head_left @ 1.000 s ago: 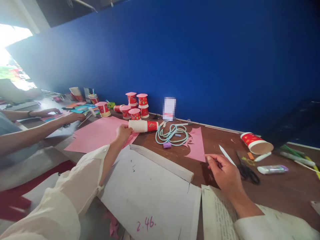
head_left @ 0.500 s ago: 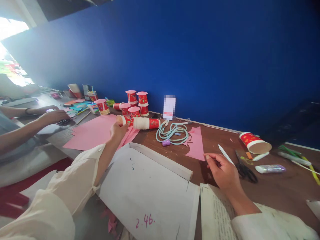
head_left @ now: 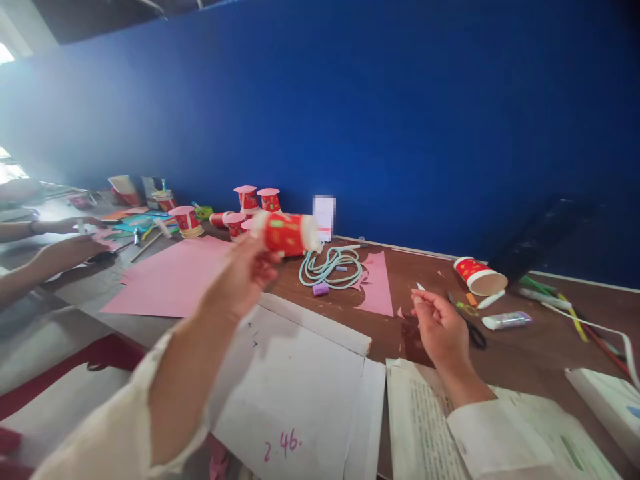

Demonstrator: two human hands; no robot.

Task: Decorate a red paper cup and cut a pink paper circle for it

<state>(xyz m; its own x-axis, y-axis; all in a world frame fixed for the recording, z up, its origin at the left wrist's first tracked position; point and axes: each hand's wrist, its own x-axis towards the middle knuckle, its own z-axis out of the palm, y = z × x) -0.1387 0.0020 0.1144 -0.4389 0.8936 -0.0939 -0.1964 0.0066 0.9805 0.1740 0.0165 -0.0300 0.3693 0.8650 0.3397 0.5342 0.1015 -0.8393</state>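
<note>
My left hand [head_left: 243, 273] is closed on a red paper cup [head_left: 284, 233], raised above the table and lying sideways in the air, blurred by motion. My right hand [head_left: 443, 330] is above the brown table near the printed pages, its thumb and fingertips pressed together; whatever they hold, if anything, is too small to name. Beyond it lies a white pen, only its tip showing. Left of my right hand is a cut pink paper piece [head_left: 379, 287]. Behind the held cup stand several red cups topped with pink discs [head_left: 270, 193]. A large pink sheet [head_left: 170, 277] lies to the left.
A coiled pale cable [head_left: 330, 267] lies mid-table with a purple cap [head_left: 321, 289]. Black scissors [head_left: 475, 333], a glue stick [head_left: 507, 321] and a tipped cup [head_left: 479, 276] are on the right. White cardboard [head_left: 295, 380] lies in front. Another person's hands [head_left: 75, 250] are at left.
My left hand has lifted a red cup from the table toward me. The view has turned slightly right. My right hand stays low near the table with fingertips together.
</note>
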